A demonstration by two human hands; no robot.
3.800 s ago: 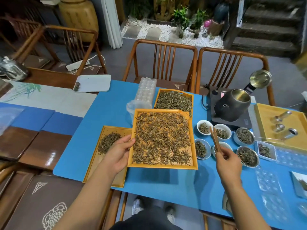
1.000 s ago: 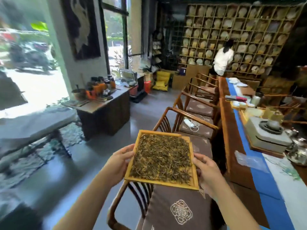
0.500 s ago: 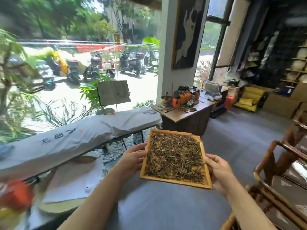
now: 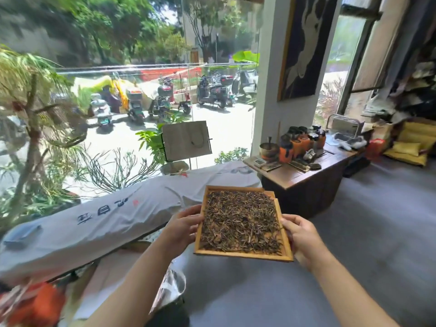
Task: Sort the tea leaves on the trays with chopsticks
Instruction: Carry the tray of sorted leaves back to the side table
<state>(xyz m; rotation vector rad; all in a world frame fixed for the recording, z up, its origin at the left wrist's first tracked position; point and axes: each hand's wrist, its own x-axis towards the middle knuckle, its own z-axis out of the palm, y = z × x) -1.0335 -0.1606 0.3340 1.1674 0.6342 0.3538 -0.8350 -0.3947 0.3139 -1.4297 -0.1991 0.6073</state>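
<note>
Tea leaves (image 4: pixel 240 223) ride a tray (image 4: pixel 243 254) I grip with left hand (image 4: pixel 182 228) and right hand (image 4: pixel 300 234); tilting risks spillage.

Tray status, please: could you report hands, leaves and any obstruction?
Left hand, right hand grip tray edges. Leaves spread inside, tray held above floor. No chopsticks visible; nothing obstructing.

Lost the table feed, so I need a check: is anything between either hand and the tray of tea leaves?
Nothing visible. The left hand and right hand each grip an opposite side of the tray directly, holding it in the air above the grey floor.
</note>
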